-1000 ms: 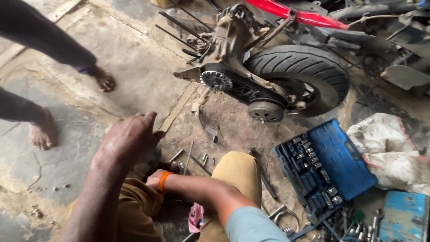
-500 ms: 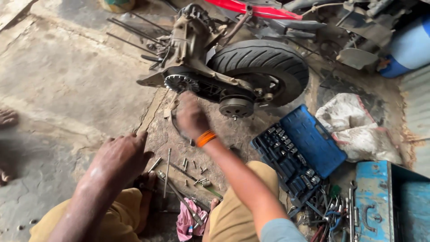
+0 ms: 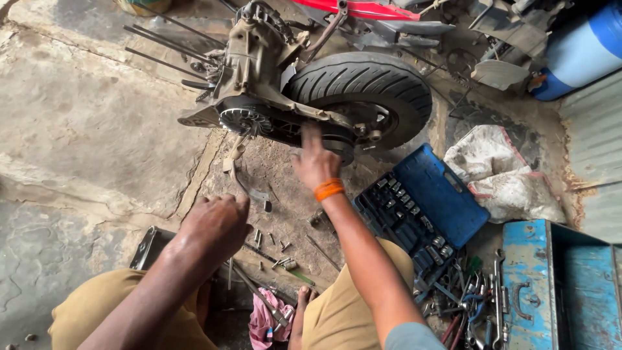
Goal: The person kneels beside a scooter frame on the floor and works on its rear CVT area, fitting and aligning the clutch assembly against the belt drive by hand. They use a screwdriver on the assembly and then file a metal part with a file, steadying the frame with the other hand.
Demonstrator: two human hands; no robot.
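Reaching right hand (image 3: 315,162) | fingers extended, touching engine case (image 3: 295,123) (beside tyre (image 3: 363,87)) | left hand (image 3: 217,223) fisted, fingers curled.

Soft, even daylight here, no harsh glare, and shadows are faint, just a darker patch under the tyre (image 3: 363,87) and between the knees at the bottom edge. The concrete floor (image 3: 84,129) top left looks a bit washed out, while the right hand (image 3: 315,162) is slightly motion-smeared at the fingertips. Wide-angle lens bends things near the corners, like the blue metal toolbox (image 3: 560,285), but mid-frame stays pretty sharp.
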